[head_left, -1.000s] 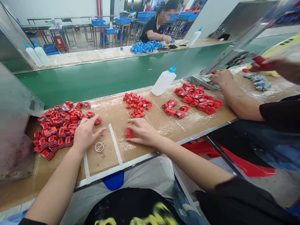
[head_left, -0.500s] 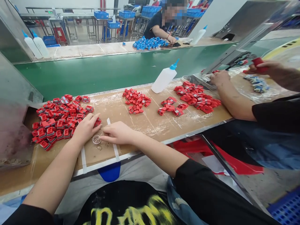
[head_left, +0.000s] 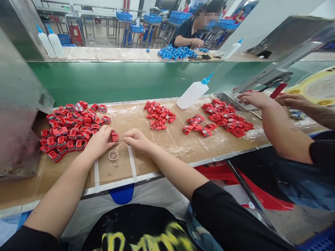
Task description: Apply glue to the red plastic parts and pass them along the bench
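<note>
My left hand (head_left: pixel 98 142) is closed on a small red block with a grey band (head_left: pixel 114 136), at the near right edge of a heap of similar red blocks (head_left: pixel 73 130). Just right of that block is my right hand (head_left: pixel 136 138), its thumb and fingertips pinched together. Whatever lies in the pinch is too small to make out. Below and between both hands a small round clear dish (head_left: pixel 113 155) rests on the brown work surface (head_left: pixel 154 153), with a few tiny bits beside it.
Smaller red parts (head_left: pixel 159 115) and further red pieces (head_left: pixel 227 116) lie to the right. A white squeeze bottle (head_left: pixel 193 94) leans at the back, before the green belt (head_left: pixel 131 82). A co-worker's hands (head_left: pixel 258 99) are at the right; another person sits across by blue parts (head_left: pixel 175 52).
My right hand has moved from over the dish up beside the block, its fingers now pinched. The dish now shows fully. At right, the co-worker's hands have come closer together.
</note>
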Demonstrator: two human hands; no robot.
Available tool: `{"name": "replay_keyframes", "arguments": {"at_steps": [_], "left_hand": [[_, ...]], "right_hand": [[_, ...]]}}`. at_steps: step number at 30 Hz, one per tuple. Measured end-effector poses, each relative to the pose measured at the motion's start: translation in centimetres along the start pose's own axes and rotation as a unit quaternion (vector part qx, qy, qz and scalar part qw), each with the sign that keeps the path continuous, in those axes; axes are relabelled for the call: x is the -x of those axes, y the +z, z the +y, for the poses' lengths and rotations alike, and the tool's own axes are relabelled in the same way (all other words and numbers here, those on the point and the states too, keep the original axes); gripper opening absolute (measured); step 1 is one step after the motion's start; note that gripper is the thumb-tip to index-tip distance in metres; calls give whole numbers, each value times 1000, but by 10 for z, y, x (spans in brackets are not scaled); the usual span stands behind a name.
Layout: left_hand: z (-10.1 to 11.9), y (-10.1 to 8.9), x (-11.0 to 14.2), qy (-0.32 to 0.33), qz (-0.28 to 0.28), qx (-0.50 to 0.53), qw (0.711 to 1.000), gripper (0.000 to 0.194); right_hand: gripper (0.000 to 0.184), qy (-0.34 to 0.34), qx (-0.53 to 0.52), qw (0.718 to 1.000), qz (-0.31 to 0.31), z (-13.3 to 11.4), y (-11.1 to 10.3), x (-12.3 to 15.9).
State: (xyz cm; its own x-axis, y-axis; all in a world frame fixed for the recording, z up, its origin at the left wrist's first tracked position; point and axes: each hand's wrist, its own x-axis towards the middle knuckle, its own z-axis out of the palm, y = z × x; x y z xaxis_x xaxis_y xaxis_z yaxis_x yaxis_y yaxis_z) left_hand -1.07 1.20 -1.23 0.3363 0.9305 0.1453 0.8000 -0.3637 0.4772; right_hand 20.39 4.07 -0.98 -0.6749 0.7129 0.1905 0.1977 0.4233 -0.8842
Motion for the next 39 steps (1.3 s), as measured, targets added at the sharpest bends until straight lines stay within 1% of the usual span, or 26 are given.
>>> {"name": "replay_keyframes", "arguments": {"at_steps": [2,3,4,5,8,11,15,17,23,28,32,34,35,37,39], "left_hand": [[0,2,0,-3,2,9,1000,31],[1,2,-1,-5,2,12,1000,30],[1,2,-1,-6,1,15,1000,30],[1,2,-1,-6,1,16,1000,29],[1,1,-1,-9,-1,9,1000,28],[3,1,-1,-15,-9,1,1000,30],[4,0,-2,-16,-10,1,1000,29],[4,0,-2,-18,-10,1,1000,29],[3,-1,-2,-18,-15,9,1000,31],[5,-2,-3,-18,-16,3,1000,29],[5,-3,-3,-18,-16,6,1000,28],[5,-3,-3,-17,-14,5,1000,29],[5,-3,-3,-14,-13,5,1000,30],[5,-3,-3,-10,-9,5,1000,33],[5,-4,-2,-14,-8,4,1000,36]], "right_hand": [[42,21,-9,994,103,9,0,-4],[42,27,-1,991,133,13,1,-6],[42,29,11,989,148,17,2,-8],[42,27,24,988,148,20,3,-9],[43,14,60,991,121,25,5,-12],[43,8,77,992,100,28,6,-13],[42,6,83,989,122,28,4,-12],[42,9,80,990,120,27,3,-11],[42,41,53,987,150,26,-2,-6],[41,43,49,988,142,28,-2,-7],[42,29,49,986,154,23,-4,-6],[43,-1,37,991,126,15,-3,-2],[44,-20,34,995,92,11,-1,0],[46,-43,49,998,-1,0,5,6],[51,-38,99,991,-87,-8,9,9]]}}
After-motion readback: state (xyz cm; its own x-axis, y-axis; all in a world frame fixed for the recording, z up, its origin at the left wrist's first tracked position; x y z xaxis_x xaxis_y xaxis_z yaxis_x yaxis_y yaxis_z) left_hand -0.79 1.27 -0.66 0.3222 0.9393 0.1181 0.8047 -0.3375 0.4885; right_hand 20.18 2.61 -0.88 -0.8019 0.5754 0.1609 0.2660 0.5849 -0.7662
